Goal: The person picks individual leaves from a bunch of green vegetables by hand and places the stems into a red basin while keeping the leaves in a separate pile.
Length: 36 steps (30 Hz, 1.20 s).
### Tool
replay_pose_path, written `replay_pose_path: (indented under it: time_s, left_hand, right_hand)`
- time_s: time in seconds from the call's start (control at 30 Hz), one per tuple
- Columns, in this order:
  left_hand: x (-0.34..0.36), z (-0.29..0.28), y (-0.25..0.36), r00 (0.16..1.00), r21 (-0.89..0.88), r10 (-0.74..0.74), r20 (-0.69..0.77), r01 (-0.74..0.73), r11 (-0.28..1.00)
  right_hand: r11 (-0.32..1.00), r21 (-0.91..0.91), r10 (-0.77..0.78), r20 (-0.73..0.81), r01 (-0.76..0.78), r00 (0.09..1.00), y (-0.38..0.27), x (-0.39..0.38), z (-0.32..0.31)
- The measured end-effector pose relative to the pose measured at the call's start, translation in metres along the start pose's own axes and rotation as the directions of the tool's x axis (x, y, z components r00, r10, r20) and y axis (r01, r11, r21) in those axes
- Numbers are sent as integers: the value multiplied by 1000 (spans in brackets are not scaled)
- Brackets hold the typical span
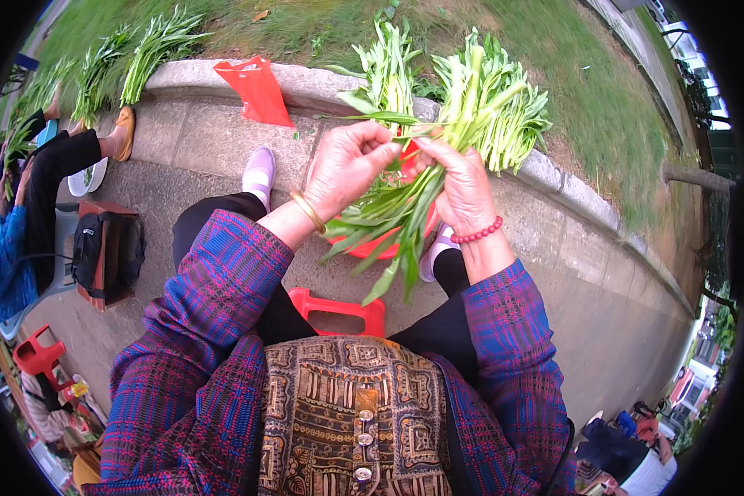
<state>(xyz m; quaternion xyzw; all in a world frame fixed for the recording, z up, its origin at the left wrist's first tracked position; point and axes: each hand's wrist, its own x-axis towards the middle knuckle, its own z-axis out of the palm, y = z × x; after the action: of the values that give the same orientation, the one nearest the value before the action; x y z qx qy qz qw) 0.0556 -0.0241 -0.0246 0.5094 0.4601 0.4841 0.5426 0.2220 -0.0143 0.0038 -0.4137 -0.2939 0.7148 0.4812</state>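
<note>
Gripping a bunch of leafy greens [398,225] in the right hand [465,188], closed around the stems. Pinching a thin leaf or stem [411,132] in the left hand [345,161], thumb to fingertips. Cannot tell if loose or attached to the bunch. Holding the bunch in mid-air on the paving side of the kerb's near edge, with stem ends toward the grass and leaves downward.

Big to small. Beyond the kerb's far edge: grass [587,99]. Then the kerb [566,190], curving from upper left to lower right. Laid across its top, toward the far edge: the right pile of greens [517,124], partly hidden behind the held stems, and, just beside, the left pile of greens [388,66], smaller. Below the hands, off the near edge: a red container [379,246], mostly covered by leaves. Closer in, between the legs: a red stool [374,318]. Over the near edge, left of both piles: a red plastic bag [258,91].

Step in hand, by the look of it: picking over the bunch, piece by piece. Probably calling for a steady right grip, plus a short pull or nip with the left, without crushing stems.
</note>
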Motion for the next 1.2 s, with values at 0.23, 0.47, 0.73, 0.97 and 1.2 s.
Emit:
replay_pose_path:
  time_s: [0.23,0.47,0.73,0.97,1.2]
  left_hand:
    - [2,-1,-13,998,64,16,67,-20,998]
    - [6,-6,3,997,-71,-49,-64,44,996]
    - [7,-11,2,995,-89,-71,72,78,993]
    - [6,-4,13,980,-129,-164,114,179,975]
    - [5,-4,0,985,350,31,171,-90,932]
  right_hand:
    - [998,-54,30,-73,-34,997,7,-1,5]
    - [997,73,-22,-68,27,997,-10,0,-4]
    - [978,-209,-32,-103,10,994,-8,-1,-10]
    - [986,-161,-73,-157,47,985,-4,-8,-3]
    - [863,-484,-151,30,147,988,8,-4,-8]
